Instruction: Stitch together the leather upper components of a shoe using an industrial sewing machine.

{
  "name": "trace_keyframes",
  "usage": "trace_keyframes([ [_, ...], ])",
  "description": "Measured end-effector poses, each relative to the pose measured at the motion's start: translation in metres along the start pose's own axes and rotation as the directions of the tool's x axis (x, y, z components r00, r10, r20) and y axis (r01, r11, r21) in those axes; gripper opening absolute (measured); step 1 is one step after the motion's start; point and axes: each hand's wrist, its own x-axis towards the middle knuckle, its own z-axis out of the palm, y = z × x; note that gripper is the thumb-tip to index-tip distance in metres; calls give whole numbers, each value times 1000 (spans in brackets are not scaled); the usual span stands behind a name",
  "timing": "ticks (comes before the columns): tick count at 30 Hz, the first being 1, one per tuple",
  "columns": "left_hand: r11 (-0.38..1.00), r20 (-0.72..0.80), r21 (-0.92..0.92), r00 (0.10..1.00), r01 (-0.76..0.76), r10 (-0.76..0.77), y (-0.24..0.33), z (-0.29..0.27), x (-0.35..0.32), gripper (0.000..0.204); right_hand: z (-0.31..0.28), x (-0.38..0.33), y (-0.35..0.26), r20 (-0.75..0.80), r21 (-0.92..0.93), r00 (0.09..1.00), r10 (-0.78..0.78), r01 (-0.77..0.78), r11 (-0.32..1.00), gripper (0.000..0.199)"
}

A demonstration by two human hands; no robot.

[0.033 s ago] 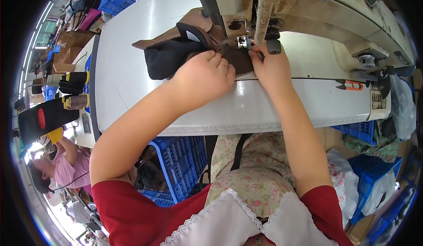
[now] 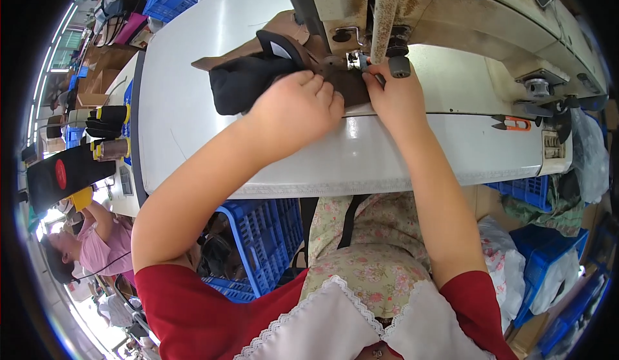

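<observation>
In the head view, the left hand (image 2: pixel 300 105) is curled closed on the near part of the brown piece (image 2: pixel 350 89), beside its black fabric part (image 2: pixel 240 84). The right hand (image 2: pixel 396 90) has thumb and forefinger at the piece's right edge, just beside the presser foot (image 2: pixel 354 60); whether they pinch it, I cannot tell. The piece lies on the white sewing table (image 2: pixel 200 134), under the head of the sewing machine (image 2: pixel 445 28). For good work, I think the left hand should carry the bulk without pulling, and the right fingertips should guide the edge flat, clear of the needle area.
</observation>
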Motion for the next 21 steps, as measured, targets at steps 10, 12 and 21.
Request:
trace_keyframes([
  [10, 985, 259, -129, 963, 111, -75, -11, -20, 13, 30, 5, 6, 5, -4, 25, 999, -48, 48, 999, 11],
  [12, 994, 226, -49, 971, 95, -82, 6, -9, 11, 32, 4, 5, 8, -19, 30, 999, -48, 49, 998, 10],
  [21, 996, 38, 71, 997, 58, -61, 23, 18, 4, 38, 5, 3, 6, -24, 71, 997, -75, 77, 995, 10],
])
